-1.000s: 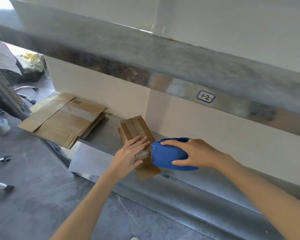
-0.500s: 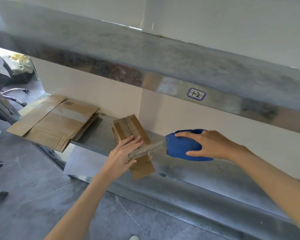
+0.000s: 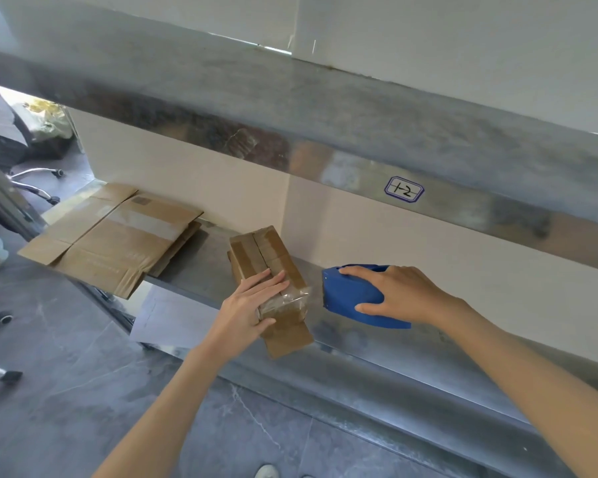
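A small brown cardboard box [image 3: 259, 257] lies on a metal shelf [image 3: 411, 353], its near end sticking out over the shelf's front edge. My left hand [image 3: 249, 305] lies on top of the box with straight fingers pressing down on it. A strip of clear tape [image 3: 290, 296] crosses the box just past my fingertips. My right hand [image 3: 401, 293] grips a blue tape dispenser [image 3: 353, 298] just right of the box; no tape shows between the dispenser and the box.
Flattened cardboard boxes [image 3: 114, 239] lie at the shelf's left end, overhanging its edge. An upper metal shelf [image 3: 325, 132] with a label "1-2" [image 3: 404, 189] hangs above. A cream wall backs the shelf. Chair legs and wheels [image 3: 35, 182] stand on the grey floor at left.
The dispenser first drew away to the right with tape stretched from the box. Now it sits closer to the box with no tape spanning the gap. My left hand stayed pressing on the box.
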The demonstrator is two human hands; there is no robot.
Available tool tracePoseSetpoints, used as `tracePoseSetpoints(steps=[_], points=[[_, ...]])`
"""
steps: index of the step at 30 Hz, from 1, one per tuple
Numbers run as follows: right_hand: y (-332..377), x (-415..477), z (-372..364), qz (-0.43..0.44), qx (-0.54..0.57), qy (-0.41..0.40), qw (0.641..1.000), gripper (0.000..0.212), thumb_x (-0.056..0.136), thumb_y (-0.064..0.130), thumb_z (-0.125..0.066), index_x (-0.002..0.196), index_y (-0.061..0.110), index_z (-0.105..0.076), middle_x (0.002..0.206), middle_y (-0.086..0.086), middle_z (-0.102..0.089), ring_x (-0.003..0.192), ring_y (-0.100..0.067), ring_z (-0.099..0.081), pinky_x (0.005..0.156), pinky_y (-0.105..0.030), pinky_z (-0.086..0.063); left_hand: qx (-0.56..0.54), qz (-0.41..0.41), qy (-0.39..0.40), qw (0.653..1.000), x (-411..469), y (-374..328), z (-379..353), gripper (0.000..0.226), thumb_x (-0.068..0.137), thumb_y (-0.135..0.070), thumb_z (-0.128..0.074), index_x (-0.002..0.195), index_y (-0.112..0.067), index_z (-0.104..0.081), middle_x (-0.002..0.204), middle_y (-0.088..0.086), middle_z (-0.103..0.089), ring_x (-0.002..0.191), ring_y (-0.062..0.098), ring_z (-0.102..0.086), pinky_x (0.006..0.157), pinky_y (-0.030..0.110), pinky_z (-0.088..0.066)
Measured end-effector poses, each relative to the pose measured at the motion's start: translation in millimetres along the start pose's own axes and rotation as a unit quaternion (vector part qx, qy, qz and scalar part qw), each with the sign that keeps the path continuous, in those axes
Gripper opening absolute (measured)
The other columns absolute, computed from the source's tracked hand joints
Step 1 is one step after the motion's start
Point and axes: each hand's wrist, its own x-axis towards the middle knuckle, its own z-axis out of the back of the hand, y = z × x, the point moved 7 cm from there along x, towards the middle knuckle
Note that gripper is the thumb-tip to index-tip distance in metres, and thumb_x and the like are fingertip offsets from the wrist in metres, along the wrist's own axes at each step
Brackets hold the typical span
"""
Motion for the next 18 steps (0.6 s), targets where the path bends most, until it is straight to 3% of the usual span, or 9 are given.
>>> tracePoseSetpoints(steps=[5,9,13,18], points=[[24,13,-11,0.009,-0.040,-0.013,0.999,0.069,0.094,0.057,-0.048,0.153,0.046,-0.013,0.078,0.004,-0.059,0.074,-0.018,-0.055,0.069,-0.033,-0.045,0.006,0.003,0.004,1.000,1,3,-2,0.080,0.077,-0.016,-0.083,0.145,-0.037,-0.045,0.150,-0.032,-0.033,0.144,-0.005,-0.020,0.112,0.014,-0.019],[39,24,-17,0.006,-0.055,-0.019,0.998,0.069,0.095,0.055,-0.047,0.153,0.043,-0.011,0.063,0.005,-0.043,0.063,-0.017,-0.051,0.054,-0.031,-0.036,0.008,0.005,0.003,1.000,4,6,-2,0.080,0.075,-0.016,-0.084,0.143,-0.038,-0.047,0.150,-0.033,-0.033,0.143,-0.005,-0.021,0.109,0.014,-0.020],[40,26,-23,-0.015,-0.071,-0.025,0.997,0.069,0.096,0.053,-0.048,0.154,0.039,-0.014,0.062,0.005,-0.042,0.057,-0.017,-0.048,0.047,-0.029,-0.029,0.005,0.012,-0.003,1.000,5,6,-3,0.079,0.074,-0.015,-0.085,0.141,-0.037,-0.050,0.149,-0.031,-0.037,0.142,-0.002,-0.026,0.110,0.020,-0.027],[56,52,-46,-0.024,-0.032,-0.025,0.999,0.067,0.097,0.050,-0.050,0.154,0.031,-0.021,0.096,-0.009,-0.066,0.079,-0.028,-0.063,0.056,-0.032,-0.036,0.004,0.010,0.009,1.000,8,5,-1,0.077,0.074,-0.017,-0.085,0.140,-0.039,-0.051,0.147,-0.034,-0.038,0.140,-0.011,-0.022,0.107,0.009,-0.022]])
